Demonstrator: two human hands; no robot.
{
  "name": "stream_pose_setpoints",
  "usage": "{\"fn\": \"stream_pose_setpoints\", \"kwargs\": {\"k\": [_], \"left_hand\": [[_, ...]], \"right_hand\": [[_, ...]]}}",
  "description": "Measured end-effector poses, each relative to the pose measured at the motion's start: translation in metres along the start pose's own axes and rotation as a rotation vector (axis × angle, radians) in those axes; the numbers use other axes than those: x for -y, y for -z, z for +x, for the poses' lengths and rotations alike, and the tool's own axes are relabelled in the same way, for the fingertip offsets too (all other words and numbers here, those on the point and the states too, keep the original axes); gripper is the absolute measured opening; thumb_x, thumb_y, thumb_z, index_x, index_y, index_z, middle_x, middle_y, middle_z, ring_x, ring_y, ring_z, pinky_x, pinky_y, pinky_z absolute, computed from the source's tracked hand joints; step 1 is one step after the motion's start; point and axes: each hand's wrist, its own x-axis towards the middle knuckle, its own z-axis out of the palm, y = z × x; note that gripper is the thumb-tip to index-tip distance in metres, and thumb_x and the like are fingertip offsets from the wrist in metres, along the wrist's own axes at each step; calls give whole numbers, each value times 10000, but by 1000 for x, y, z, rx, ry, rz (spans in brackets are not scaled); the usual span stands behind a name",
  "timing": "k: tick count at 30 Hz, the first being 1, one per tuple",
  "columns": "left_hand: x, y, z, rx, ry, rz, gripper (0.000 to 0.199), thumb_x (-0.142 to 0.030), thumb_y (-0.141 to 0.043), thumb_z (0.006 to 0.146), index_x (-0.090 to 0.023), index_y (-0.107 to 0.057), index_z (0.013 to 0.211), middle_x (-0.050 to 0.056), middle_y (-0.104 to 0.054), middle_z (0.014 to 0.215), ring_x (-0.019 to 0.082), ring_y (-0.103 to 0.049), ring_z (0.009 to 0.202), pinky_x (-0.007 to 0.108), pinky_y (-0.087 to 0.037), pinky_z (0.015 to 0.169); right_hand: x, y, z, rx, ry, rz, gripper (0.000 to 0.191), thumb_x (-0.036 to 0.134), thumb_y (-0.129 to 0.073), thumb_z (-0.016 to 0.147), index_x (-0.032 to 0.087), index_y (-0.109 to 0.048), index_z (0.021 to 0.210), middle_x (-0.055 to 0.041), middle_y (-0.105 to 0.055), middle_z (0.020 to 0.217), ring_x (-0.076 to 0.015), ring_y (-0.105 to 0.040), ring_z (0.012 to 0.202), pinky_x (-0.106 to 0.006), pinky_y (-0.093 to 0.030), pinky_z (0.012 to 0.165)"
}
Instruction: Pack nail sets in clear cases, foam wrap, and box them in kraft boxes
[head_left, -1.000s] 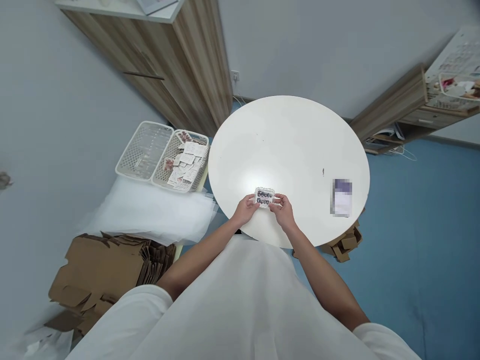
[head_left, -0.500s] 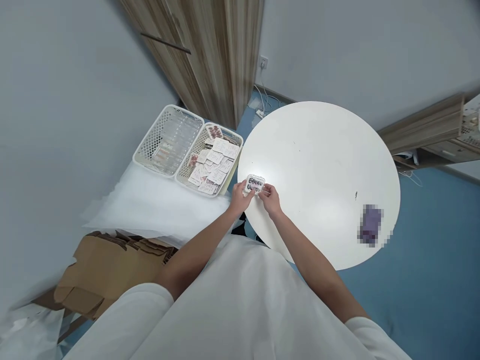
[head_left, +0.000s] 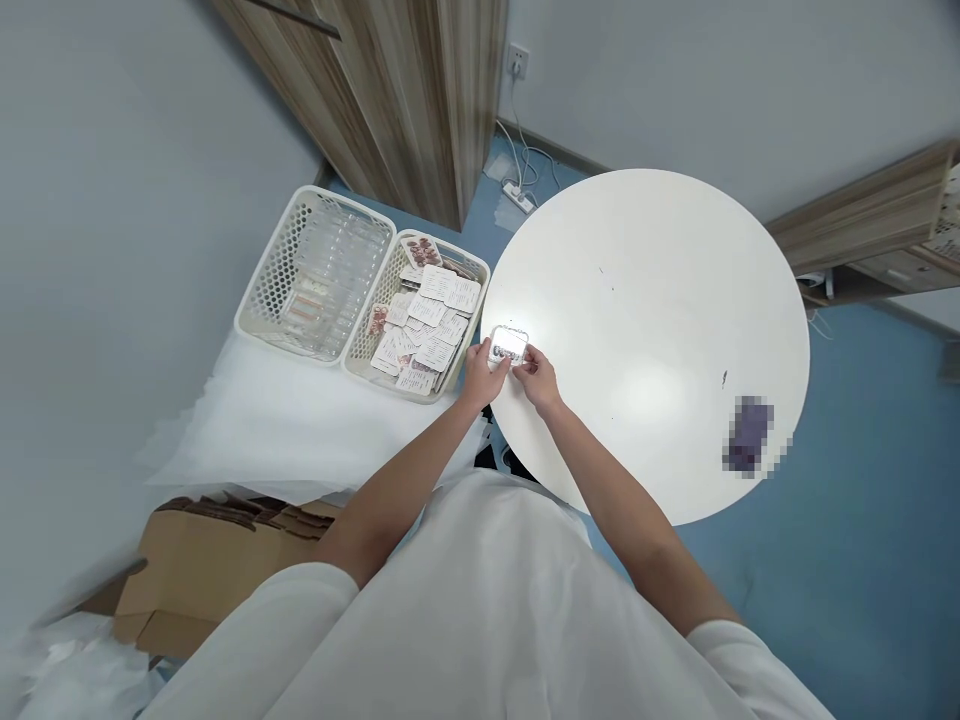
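Over the near left edge of the round white table (head_left: 660,270), a small clear plastic case (head_left: 508,344) is held between both hands. Dark oval pieces show in its lower part, and bright glare covers much of its top. My left hand (head_left: 482,376) grips the left side, thumb on the front. At the lower right corner, the fingers of my right hand (head_left: 538,380) are pinched on the case's edge. Left of the hands is a white basket (head_left: 480,270) filled with printed white cards (head_left: 431,310), some with reddish-brown pictures.
A second basket (head_left: 251,285) holds stacked clear plastic cases (head_left: 330,260). White sheets (head_left: 300,430) lie in front of the baskets, above folded cardboard boxes (head_left: 217,560). A blurred purple object (head_left: 748,435) rests on the table's right side. A power strip (head_left: 517,197) lies on the floor.
My view has shifted slightly, so the baskets and table appear higher. The case is tilted differently, and glare now hides its upper row of dark pieces. Both hands keep hold of it.
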Motion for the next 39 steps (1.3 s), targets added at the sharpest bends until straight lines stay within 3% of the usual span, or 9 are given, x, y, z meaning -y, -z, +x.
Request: {"fn": "stream_pose_setpoints", "kwargs": {"k": [5,11,15,19,22,24,29,34,39], "left_hand": [[1,-1,-4,4,-13,21,631,-374,-554,757,-192,-334,1319,118,-350,1237,262,-327,1217,364,-333,965],[-1,-2,-18,-18,-67,30,664,-331,-548,766,-199,-256,1347,122,-254,1356,269,-248,1284,402,-247,1039],[6,-2,-54,-67,-82,77,657,-289,-563,748,-202,-277,1332,126,-222,1385,278,-193,1313,429,-214,1057],[33,5,-110,-161,-98,129,517,-281,-521,771,-206,-383,1264,125,-297,1353,257,-246,1294,414,-261,1039],[58,19,-149,-264,56,138,468,-303,-544,753,-202,-448,1200,137,-304,1357,283,-280,1277,434,-303,1005],[70,33,-165,-343,154,118,476,-324,-566,735,-182,-467,1179,148,-305,1363,288,-261,1291,430,-281,1019],[82,65,-167,-471,319,-87,487,-361,-587,713,-190,-482,1157,126,-339,1381,258,-259,1306,388,-225,1051],[90,75,-148,-505,459,-298,498,-378,-555,721,-158,-477,1161,159,-351,1379,276,-294,1292,399,-236,1038],[111,73,-144,-568,532,-379,520,-423,-514,746,-184,-441,1203,132,-341,1386,268,-273,1301,392,-244,1033]], "right_hand": [[-5,0,1,4,36,-49,649,305,-579,646,199,-415,1265,-62,-480,1100,-159,-490,870,-331,-436,825],[-7,3,-9,1,20,-43,786,313,-605,636,226,-268,1341,-75,-406,1191,-176,-451,983,-312,-448,825],[-13,11,-38,-3,91,-92,700,309,-549,679,261,-270,1318,-66,-414,1190,-169,-461,982,-300,-455,794],[-24,7,-73,41,228,-72,581,280,-453,743,244,-280,1297,-65,-475,1117,-132,-505,836,-278,-460,721],[-31,-8,-88,265,265,-109,463,277,-439,754,228,-407,1214,-51,-538,1014,-128,-523,763,-294,-465,712],[-34,-21,-91,427,283,-185,398,273,-460,744,223,-488,1138,-49,-565,995,-146,-540,814,-323,-464,761],[-36,-59,-89,679,373,-438,434,261,-539,704,225,-520,1136,-66,-542,1171,-204,-508,1060,-389,-400,916],[-27,-103,-83,771,476,-548,522,199,-494,713,232,-449,1232,-55,-484,1273,-214,-445,1172,-400,-361,979],[-27,-147,-68,730,535,-732,587,132,-519,673,164,-431,1253,-100,-359,1376,-262,-262,1303,-431,-247,1058]]}}
